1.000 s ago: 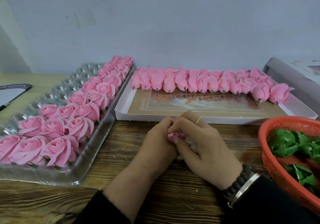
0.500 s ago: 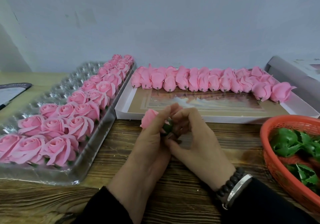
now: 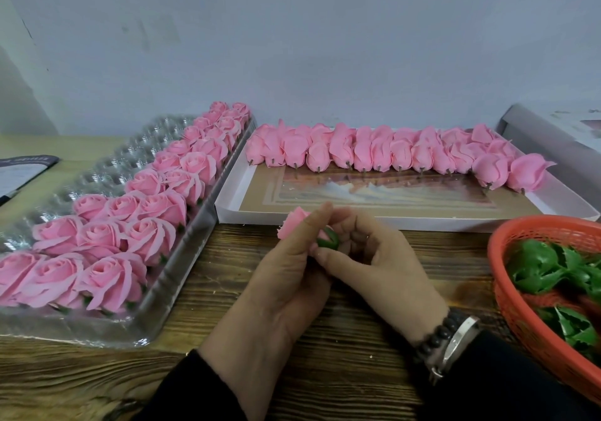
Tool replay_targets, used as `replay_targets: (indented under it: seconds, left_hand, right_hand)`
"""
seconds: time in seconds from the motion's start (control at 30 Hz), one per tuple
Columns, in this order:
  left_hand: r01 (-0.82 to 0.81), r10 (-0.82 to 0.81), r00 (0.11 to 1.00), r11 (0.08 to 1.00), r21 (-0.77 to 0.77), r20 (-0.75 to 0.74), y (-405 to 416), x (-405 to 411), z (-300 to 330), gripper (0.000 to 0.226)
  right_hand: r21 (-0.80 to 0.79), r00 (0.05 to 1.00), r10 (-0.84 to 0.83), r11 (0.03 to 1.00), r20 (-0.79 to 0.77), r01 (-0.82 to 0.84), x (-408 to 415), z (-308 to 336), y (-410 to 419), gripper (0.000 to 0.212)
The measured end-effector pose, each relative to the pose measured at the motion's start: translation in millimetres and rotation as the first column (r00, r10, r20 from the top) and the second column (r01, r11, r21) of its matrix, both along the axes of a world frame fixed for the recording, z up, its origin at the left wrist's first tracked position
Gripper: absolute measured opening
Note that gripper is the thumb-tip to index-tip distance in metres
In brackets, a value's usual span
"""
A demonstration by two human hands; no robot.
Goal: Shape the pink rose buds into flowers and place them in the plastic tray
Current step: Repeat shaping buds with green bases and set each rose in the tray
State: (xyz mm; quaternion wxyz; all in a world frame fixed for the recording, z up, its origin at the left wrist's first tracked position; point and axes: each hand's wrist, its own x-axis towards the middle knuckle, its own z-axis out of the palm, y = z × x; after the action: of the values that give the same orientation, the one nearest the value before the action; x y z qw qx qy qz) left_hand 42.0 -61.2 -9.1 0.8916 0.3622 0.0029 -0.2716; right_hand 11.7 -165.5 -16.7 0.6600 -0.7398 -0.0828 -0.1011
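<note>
Currently the rose bud (image 3: pixel 294 226) is held between both hands just above the surface (image 3: pixel 227 290). Its long axis runs from the green calyx (image 3: pixel 329 239) at the right-hand fingertips up and left to the pink tip, which sticks out past the left fingers. The left hand (image 3: pixel 286 277) is wrapped round the petals, thumb across them; the right hand (image 3: pixel 374 267) is curled with its fingertips pinching at the calyx. Judged step: calyx being seated, petals not yet spread.

The plastic tray (image 3: pixel 107 326) lies left of the left fingers, so that hand is the nearer one for placing; its near rows are filled with shaped roses (image 3: pixel 110 277), and free cups are seen along its far left side. Unshaped buds (image 3: pixel 383 154) are lined up beyond the fingers in a white box (image 3: pixel 406 222). A red basket (image 3: pixel 520 306) of green calyxes sits right of the right fingers.

No legible writing: the card (image 3: pixel 22 173) at far left is too blurred to be read.
</note>
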Motion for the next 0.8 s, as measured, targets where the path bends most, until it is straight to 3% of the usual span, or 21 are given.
replay_targets:
  seconds: [0.13, 0.23, 0.37, 0.6, 0.73, 0.8]
  left_hand:
    - [-0.064, 0.064, 0.997, 0.998, -0.006, -0.044, 2, 0, 1, 0.039]
    - [-0.112, 0.113, 0.994, 0.993, 0.032, -0.004, 0, 0, 1, 0.042]
    - [-0.135, 0.134, 0.991, 0.989, 0.058, 0.023, -2, 0, -1, 0.030]
    - [-0.002, -0.017, 0.991, 0.990, 0.140, 0.134, 2, 1, 0, 0.038]
    - [-0.134, 0.050, 0.955, 0.953, 0.273, 0.292, 7, 2, -2, 0.026]
    - [-0.287, 0.088, 0.893, 0.866, 0.410, 0.440, 10, 4, -2, 0.015]
  right_hand:
    - [-0.071, 0.998, -0.063, 0.995, 0.009, 0.064, 0, -4, 4, 0.040]
    - [-0.082, 0.993, -0.110, 0.990, 0.030, 0.112, -1, -3, 4, 0.037]
    - [-0.097, 0.995, -0.097, 0.990, 0.027, 0.099, -1, -2, 5, 0.034]
    - [0.312, 0.980, 0.156, 0.944, -0.126, -0.110, 0, 2, -4, 0.022]
    - [0.111, 0.991, 0.061, 0.993, -0.121, -0.047, 1, -1, -3, 0.013]
    - [0.045, 0.998, -0.048, 0.998, -0.041, 0.049, 1, -2, -2, 0.021]
